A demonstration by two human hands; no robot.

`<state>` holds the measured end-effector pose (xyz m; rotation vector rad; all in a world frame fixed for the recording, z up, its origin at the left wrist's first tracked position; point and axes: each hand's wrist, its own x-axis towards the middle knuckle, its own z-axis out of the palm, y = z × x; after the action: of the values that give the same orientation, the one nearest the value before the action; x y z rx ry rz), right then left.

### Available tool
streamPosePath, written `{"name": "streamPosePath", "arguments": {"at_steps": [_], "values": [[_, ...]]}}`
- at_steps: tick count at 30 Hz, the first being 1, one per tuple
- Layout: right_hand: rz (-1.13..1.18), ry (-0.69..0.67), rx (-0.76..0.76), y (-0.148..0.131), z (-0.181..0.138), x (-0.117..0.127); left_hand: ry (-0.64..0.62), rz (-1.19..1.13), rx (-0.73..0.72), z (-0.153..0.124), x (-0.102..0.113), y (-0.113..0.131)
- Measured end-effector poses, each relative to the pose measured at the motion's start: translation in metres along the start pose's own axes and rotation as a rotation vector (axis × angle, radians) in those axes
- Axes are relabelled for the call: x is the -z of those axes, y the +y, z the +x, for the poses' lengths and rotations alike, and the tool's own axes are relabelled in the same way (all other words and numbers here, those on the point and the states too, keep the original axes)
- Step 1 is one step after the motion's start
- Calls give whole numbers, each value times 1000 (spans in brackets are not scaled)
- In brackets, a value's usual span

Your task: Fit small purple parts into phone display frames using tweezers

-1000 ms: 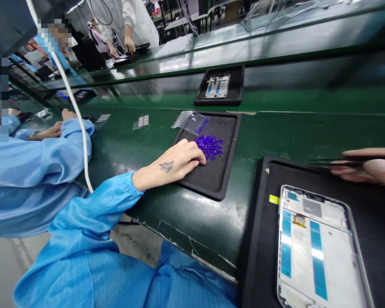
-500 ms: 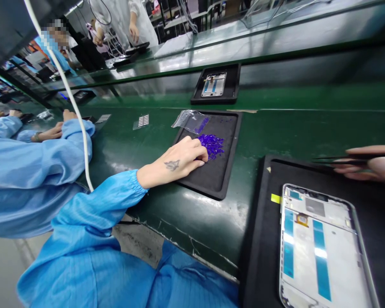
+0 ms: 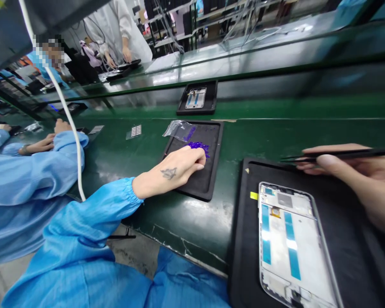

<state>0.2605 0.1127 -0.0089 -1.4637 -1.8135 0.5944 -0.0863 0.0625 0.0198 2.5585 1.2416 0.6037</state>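
Observation:
My left hand (image 3: 173, 170) rests on a small black tray (image 3: 208, 188), its fingers curled together at the edge of a pile of small purple pieces (image 3: 199, 146). What the fingertips pinch is too small to make out. A clear plastic bag (image 3: 179, 129) lies at the tray's far corner. My right hand (image 3: 356, 179) is closed on black tweezers (image 3: 333, 155) that point left above a larger black tray (image 3: 247, 239). A silver phone frame (image 3: 291, 244) with blue strips lies in that tray.
The green bench (image 3: 269, 134) runs across the view, its near edge at the lower left. Another black tray with a phone frame (image 3: 196, 98) sits farther back. A co-worker's blue sleeve (image 3: 35, 167) and a white cable (image 3: 67, 111) are at left. Other people stand behind.
The view has shifted, so both trays sit further left. My right hand with the tweezers has come further into view. My left hand's fingers stay at the purple pile.

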Motion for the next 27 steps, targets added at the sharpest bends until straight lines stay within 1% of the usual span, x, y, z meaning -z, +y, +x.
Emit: {"name": "streamPosePath", "arguments": {"at_steps": [4,7,10,13,17,22,27], "values": [[168,-21,-81,-15,-3,3,-67,-304,30,23,-9,22],[245,-41,-64,-15,-4,3,-127,-507,20,45,-23,32],[300,-48,-25,-11,-4,2,-185,-658,25,61,-35,37],[355,-59,-6,-10,-5,1,-221,-816,103,68,-42,42],[451,-67,12,-11,-7,1,-194,-1004,250,67,-49,49],[494,-69,22,-12,-8,1,-127,-1208,369,64,-57,53],[468,-90,-8,-15,-10,4,-74,-1270,443,61,-59,53]]}}
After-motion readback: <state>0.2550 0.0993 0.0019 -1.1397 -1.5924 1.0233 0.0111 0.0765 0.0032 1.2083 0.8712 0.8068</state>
